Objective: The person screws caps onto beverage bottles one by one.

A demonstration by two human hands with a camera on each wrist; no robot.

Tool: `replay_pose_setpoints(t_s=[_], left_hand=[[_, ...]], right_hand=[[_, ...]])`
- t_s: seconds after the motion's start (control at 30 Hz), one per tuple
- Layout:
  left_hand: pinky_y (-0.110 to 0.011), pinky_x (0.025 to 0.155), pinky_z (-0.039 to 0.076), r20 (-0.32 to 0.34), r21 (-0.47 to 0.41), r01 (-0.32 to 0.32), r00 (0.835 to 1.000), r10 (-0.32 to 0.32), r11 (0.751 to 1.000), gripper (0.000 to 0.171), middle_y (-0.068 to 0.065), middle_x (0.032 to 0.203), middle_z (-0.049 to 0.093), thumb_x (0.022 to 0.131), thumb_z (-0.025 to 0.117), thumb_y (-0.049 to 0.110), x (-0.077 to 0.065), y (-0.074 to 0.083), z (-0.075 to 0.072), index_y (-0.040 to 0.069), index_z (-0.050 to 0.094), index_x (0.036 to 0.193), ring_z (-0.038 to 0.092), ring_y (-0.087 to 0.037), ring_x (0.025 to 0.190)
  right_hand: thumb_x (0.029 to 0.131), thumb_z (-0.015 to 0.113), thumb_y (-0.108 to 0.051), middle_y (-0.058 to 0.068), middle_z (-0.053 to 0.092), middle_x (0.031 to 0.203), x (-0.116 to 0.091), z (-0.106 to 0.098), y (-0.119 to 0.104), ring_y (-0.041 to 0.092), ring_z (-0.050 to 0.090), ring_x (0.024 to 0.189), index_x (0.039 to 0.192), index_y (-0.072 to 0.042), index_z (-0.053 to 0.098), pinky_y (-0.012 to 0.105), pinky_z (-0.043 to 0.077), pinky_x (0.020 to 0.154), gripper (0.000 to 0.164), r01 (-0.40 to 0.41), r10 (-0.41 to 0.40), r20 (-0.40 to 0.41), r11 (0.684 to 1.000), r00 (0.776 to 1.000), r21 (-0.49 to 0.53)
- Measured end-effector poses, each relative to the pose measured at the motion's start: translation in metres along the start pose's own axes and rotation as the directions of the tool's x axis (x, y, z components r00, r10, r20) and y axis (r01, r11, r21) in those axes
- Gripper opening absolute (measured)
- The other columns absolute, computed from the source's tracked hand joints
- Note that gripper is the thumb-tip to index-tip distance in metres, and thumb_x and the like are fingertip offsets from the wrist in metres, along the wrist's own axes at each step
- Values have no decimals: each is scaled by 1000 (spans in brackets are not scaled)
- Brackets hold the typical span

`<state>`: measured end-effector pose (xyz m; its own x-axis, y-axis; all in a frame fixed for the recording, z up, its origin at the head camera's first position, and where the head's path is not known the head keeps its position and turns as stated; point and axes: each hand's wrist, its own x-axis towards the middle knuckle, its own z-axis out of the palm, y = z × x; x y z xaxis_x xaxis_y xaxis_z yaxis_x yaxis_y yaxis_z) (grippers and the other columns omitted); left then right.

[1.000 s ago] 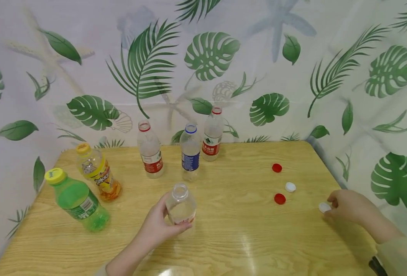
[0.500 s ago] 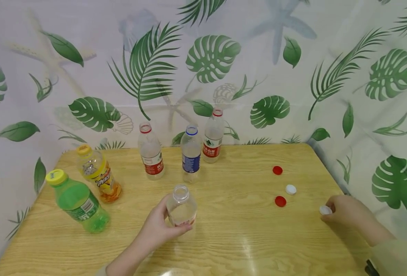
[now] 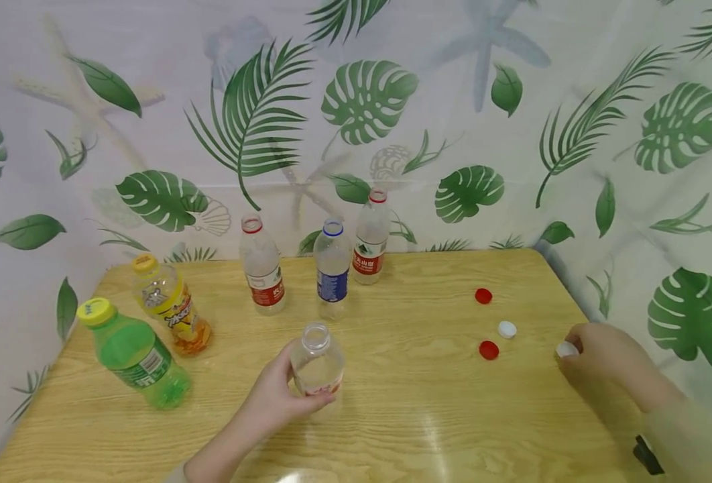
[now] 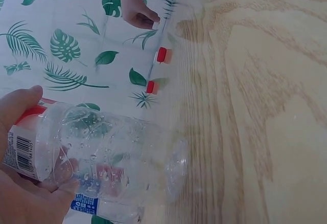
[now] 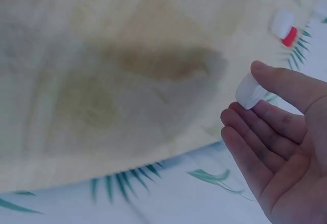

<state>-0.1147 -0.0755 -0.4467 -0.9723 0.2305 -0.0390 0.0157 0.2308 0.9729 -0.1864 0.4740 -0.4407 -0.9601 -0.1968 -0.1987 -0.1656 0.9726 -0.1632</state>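
My left hand [image 3: 274, 396] grips an uncapped clear plastic bottle [image 3: 318, 369] around its labelled part, near the middle of the wooden table. In the left wrist view, droplets show on the inside of this bottle [image 4: 117, 147], and its base is at the table surface. Over at the right, my right hand [image 3: 612, 362] pinches a white bottle cap [image 3: 566, 349] between thumb and fingers. The right wrist view has that cap [image 5: 249, 92] held above the table. Another white cap [image 3: 507, 329] and two red caps, one nearer [image 3: 489, 350] and one farther [image 3: 483, 296], lie left of this hand.
Behind the held bottle stand three uncapped bottles: two with red labels [image 3: 267, 288] [image 3: 369, 258] and one with a blue label [image 3: 332, 285]. At left are a capped green bottle [image 3: 141, 359] and a capped orange-labelled bottle [image 3: 178, 312]. Leaf-patterned cloth [image 3: 428, 100] hangs behind the table.
My right hand, with the white cap pinched in it, has shifted slightly upward in the head view. The left hand and its bottle have stayed put.
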Motion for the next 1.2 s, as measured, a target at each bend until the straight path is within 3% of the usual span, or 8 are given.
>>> replay_pose_setpoints(t_s=[0.3,0.57,0.87,1.2], left_hand=[[-58,122,41,6,15,-33,999,33,999,80,-15,140,66,77,93,4,1,-4,0,3,53,147,59,-38,138],[-59,122,42,3,30,-20,1000,20,999,80,-14,140,67,78,94,5,0,-2,0,3,54,147,60,-37,137],[-59,122,42,8,34,-15,1000,14,999,81,-16,142,66,77,93,3,2,1,-2,2,53,147,58,-39,139],[-59,123,41,25,24,1,1000,-2,1000,80,-16,142,66,78,93,3,3,0,-1,1,53,147,57,-39,140]], right_hand=[[88,84,-17,12,78,90,8,-38,-13,24,69,77,101,5,75,47,58,71,27,38,-37,-36,999,999,17],[90,83,-21,9,77,92,15,-75,-31,23,70,80,109,7,73,49,60,73,35,60,-61,-47,998,997,-11],[91,82,-18,5,75,90,23,-114,-64,19,67,79,115,8,73,47,58,73,37,88,-91,-62,995,994,-55],[93,80,-17,3,73,90,30,-141,-99,17,60,79,116,5,74,38,54,71,32,150,-156,-96,986,983,-67]])
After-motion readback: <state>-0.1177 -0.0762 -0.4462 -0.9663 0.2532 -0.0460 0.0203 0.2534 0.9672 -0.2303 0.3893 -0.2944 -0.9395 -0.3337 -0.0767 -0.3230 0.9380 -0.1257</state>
